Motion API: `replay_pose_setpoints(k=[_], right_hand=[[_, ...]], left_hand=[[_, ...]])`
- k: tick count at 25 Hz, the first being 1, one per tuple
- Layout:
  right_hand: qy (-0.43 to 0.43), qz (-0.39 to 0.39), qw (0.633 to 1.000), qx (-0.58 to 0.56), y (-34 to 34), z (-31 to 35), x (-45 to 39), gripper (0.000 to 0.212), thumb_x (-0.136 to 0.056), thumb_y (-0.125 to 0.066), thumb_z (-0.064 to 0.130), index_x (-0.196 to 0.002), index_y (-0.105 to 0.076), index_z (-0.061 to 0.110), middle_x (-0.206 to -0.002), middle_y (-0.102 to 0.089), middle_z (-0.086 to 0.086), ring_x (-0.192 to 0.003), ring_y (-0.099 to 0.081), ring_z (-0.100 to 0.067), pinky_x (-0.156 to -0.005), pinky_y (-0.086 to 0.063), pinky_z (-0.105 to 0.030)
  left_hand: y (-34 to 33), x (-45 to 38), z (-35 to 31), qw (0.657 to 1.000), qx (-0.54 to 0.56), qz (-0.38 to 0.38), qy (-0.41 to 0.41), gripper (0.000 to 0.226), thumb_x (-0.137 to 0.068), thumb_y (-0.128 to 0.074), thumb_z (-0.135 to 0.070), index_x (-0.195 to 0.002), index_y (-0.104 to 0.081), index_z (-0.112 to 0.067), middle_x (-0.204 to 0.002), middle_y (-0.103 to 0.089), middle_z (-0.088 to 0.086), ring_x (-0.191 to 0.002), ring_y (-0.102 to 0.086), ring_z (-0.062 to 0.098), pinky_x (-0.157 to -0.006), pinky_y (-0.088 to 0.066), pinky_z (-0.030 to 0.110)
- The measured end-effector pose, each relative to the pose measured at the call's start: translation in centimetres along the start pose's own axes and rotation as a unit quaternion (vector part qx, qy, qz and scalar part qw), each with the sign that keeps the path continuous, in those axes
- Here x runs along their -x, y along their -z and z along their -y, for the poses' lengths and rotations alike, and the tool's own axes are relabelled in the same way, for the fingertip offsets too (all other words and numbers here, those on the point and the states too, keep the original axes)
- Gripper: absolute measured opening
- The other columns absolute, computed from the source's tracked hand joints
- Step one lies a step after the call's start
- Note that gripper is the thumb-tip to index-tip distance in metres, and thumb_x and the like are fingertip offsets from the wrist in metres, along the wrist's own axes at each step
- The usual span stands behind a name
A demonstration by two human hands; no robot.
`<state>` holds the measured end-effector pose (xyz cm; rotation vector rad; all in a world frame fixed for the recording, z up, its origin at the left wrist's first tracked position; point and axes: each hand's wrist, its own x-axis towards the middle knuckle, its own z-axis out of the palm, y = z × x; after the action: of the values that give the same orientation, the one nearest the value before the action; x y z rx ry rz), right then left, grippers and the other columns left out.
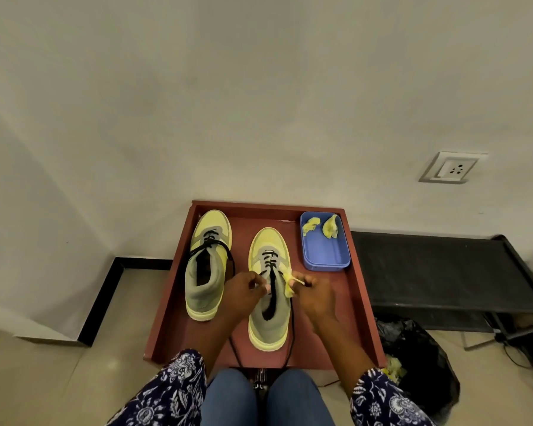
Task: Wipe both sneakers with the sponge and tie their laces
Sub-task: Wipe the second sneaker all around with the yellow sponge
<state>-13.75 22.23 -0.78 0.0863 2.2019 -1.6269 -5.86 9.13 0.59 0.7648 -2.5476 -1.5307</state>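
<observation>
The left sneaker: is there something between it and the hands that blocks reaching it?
Nothing visible does. The left sneaker stands apart on the red tray, just beside the left hand, which with the right hand is at the right sneaker.

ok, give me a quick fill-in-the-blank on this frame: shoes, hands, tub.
1. Both sneakers stand on a red-brown ____.
2. The blue tub holds ____ yellow sponge pieces.
3. The right hand pinches a yellow ____ beside the right sneaker.
4. The left hand works at the right sneaker; the left sneaker has ____ laces.

Missing words: tray; two; sponge piece; black
</observation>
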Motion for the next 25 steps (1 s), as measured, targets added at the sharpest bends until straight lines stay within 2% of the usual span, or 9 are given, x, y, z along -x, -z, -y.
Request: replay_pose_setpoints(k=[3, 5, 7, 9, 13, 17, 19, 22, 25], right_hand=[[-0.015, -0.047, 0.999, 0.013, 0.1, -2.2, 1.9, 0.024, -0.083, -0.066, 0.008, -0.107, -0.068, 0.004, -0.104, -0.071, -0.010, -0.088, -0.064, -0.016, -0.081, -0.053, -0.029], [-0.012, -0.051, 0.998, 0.031, -0.4, -3.7, 3.8, 0.023, -0.083, -0.066, 0.008, -0.106, -0.069, 0.005, -0.107, -0.070, -0.011, -0.093, -0.064, -0.015, -0.085, -0.053, -0.030], [-0.024, -0.068, 0.997, 0.012, -1.1, -4.8, 5.5, 0.026, -0.084, -0.063, 0.004, -0.109, -0.066, 0.004, -0.110, -0.069, -0.012, -0.098, -0.064, -0.018, -0.091, -0.052, -0.034], [-0.040, -0.094, 0.995, -0.010, -1.9, -5.5, 6.7, 0.029, -0.084, -0.060, -0.002, -0.112, -0.064, 0.000, -0.113, -0.067, -0.013, -0.101, -0.061, -0.019, -0.096, -0.049, -0.035], [-0.079, -0.115, 0.989, -0.050, -3.2, -6.2, 8.1, 0.028, -0.083, -0.061, -0.002, -0.111, -0.063, -0.003, -0.112, -0.067, -0.015, -0.096, -0.059, -0.017, -0.095, -0.048, -0.034], [-0.092, -0.118, 0.987, -0.059, -2.9, -5.6, 7.3, 0.027, -0.082, -0.064, 0.001, -0.109, -0.065, -0.002, -0.107, -0.069, -0.014, -0.090, -0.061, -0.018, -0.086, -0.051, -0.030], [-0.099, -0.121, 0.986, -0.060, -2.5, -5.2, 6.4, 0.027, -0.082, -0.064, 0.000, -0.109, -0.066, 0.000, -0.106, -0.069, -0.012, -0.091, -0.063, -0.020, -0.086, -0.052, -0.031], [-0.103, -0.124, 0.986, -0.051, -2.6, -4.9, 6.2, 0.027, -0.082, -0.064, 0.001, -0.109, -0.066, 0.002, -0.108, -0.069, -0.012, -0.094, -0.064, -0.022, -0.091, -0.053, -0.039], [-0.107, -0.131, 0.985, -0.038, -3.5, -5.4, 7.5, 0.026, -0.084, -0.061, -0.001, -0.110, -0.065, 0.000, -0.109, -0.068, -0.011, -0.095, -0.061, -0.020, -0.093, -0.051, -0.037]], left_hand=[[0.2, 1.8, 1.1, 0.995, -0.034, 0.086, -0.041, 0.022, -0.080, -0.071, -0.022, -0.094, -0.064, -0.007, -0.095, -0.057, -0.010, -0.092, -0.052, 0.003, -0.078, -0.040, 0.015], [0.4, 2.4, 2.3, 0.990, 0.001, 0.137, -0.042, 0.042, -0.070, -0.078, -0.029, -0.105, -0.060, -0.013, -0.119, -0.056, -0.001, -0.114, -0.051, 0.010, -0.095, -0.042, 0.025], [0.5, 2.9, 3.1, 0.986, -0.021, 0.150, -0.072, 0.047, -0.065, -0.075, -0.035, -0.105, -0.066, -0.012, -0.135, -0.045, -0.005, -0.124, -0.043, 0.008, -0.099, -0.039, 0.019], [0.3, 3.2, 3.2, 0.985, -0.055, 0.135, -0.096, 0.046, -0.066, -0.069, -0.037, -0.099, -0.071, -0.006, -0.139, -0.031, -0.013, -0.123, -0.036, 0.000, -0.095, -0.036, 0.011], [0.0, 3.3, 3.0, 0.985, -0.062, 0.132, -0.090, 0.024, -0.079, -0.072, -0.019, -0.096, -0.071, -0.003, -0.148, -0.030, -0.004, -0.127, -0.038, 0.012, -0.103, -0.040, 0.034], [-0.5, 3.0, 3.3, 0.985, -0.061, 0.143, -0.078, 0.028, -0.084, -0.064, -0.010, -0.105, -0.062, 0.009, -0.140, -0.045, 0.011, -0.126, -0.045, 0.020, -0.104, -0.038, 0.034], [-0.7, 3.0, 3.5, 0.983, -0.074, 0.146, -0.079, 0.028, -0.085, -0.061, -0.010, -0.102, -0.061, 0.012, -0.140, -0.045, 0.007, -0.124, -0.044, 0.010, -0.102, -0.036, 0.028], [-0.9, 2.9, 3.9, 0.984, -0.092, 0.126, -0.087, 0.016, -0.087, -0.059, -0.009, -0.074, -0.064, -0.001, -0.147, -0.029, -0.008, -0.118, -0.035, -0.005, -0.095, -0.031, 0.016], [-1.3, 3.1, 3.8, 0.985, -0.092, 0.110, -0.096, 0.030, -0.088, -0.056, -0.009, -0.061, -0.050, -0.021, -0.149, -0.027, -0.006, -0.128, -0.028, -0.003, -0.097, -0.028, 0.016]])
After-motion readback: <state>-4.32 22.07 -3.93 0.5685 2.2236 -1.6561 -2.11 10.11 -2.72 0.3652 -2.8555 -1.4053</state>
